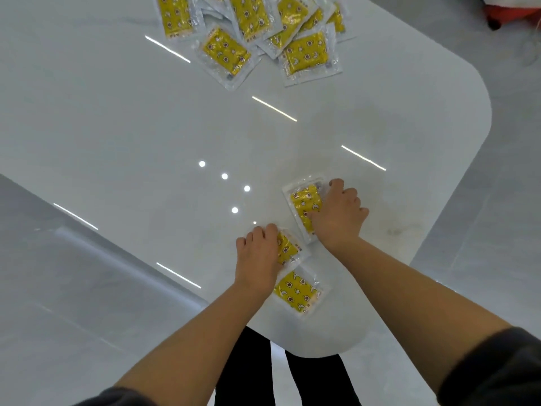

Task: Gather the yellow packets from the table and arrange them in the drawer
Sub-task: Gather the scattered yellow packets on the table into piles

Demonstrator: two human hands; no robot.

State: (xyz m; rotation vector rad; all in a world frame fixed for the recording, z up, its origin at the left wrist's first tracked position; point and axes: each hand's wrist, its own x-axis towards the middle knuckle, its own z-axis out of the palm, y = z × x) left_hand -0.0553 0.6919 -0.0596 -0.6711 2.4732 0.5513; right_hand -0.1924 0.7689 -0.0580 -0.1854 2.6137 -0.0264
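Three yellow packets with clear plastic borders lie near the front of the white table (146, 127). My right hand (336, 212) lies on top of one packet (304, 200), fingers bent over its right edge. My left hand (259, 256) covers a second packet (288, 250), fingers curled at its far edge. A third packet (297, 291) lies untouched just below my left hand. A pile of several more yellow packets (251, 27) sits at the far side of the table. No drawer is in view.
The table's rounded edge (468, 177) runs along the right and front, with grey floor beyond. A red and white object (509, 13) sits at the top right. My legs in dark trousers (248, 373) stand below the front edge.
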